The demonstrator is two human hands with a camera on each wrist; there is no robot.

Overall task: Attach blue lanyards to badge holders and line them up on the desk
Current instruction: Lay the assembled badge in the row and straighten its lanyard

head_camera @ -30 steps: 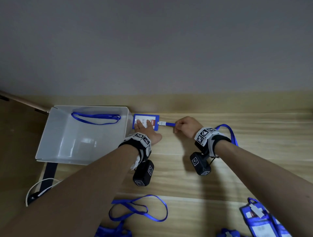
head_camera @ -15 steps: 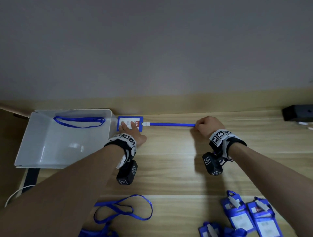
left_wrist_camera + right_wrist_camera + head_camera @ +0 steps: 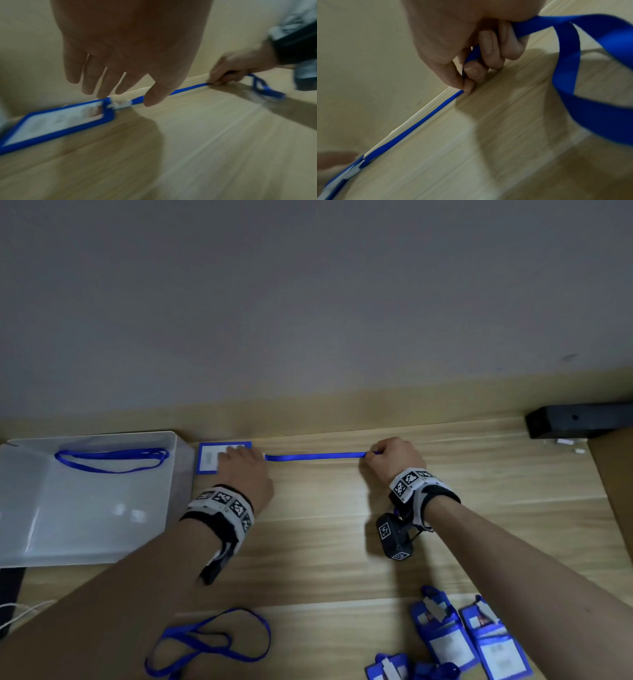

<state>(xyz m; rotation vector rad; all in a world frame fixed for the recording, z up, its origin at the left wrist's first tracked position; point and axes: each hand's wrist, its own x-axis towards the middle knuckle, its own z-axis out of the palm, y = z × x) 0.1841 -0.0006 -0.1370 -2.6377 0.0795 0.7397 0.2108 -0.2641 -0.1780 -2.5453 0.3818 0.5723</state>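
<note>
Pale wood-grain desk (image 3: 325, 542) runs up to a plain grey wall. Along its far edge lies a flat, blue-framed badge holder (image 3: 209, 458) beside a translucent plastic bin (image 3: 85, 542), its white clip joined to a smooth woven blue lanyard (image 3: 315, 456) drawn straight. The left hand (image 3: 245, 474) rests on the holder with fingers extended; the right hand (image 3: 394, 460) pinches the ribbon, and the slack loops behind it. By my reading one set is being laid out. Several badge holders (image 3: 462, 642) heaped at the near edge and a loose lanyard (image 3: 209, 642) are not yet lined up.
</note>
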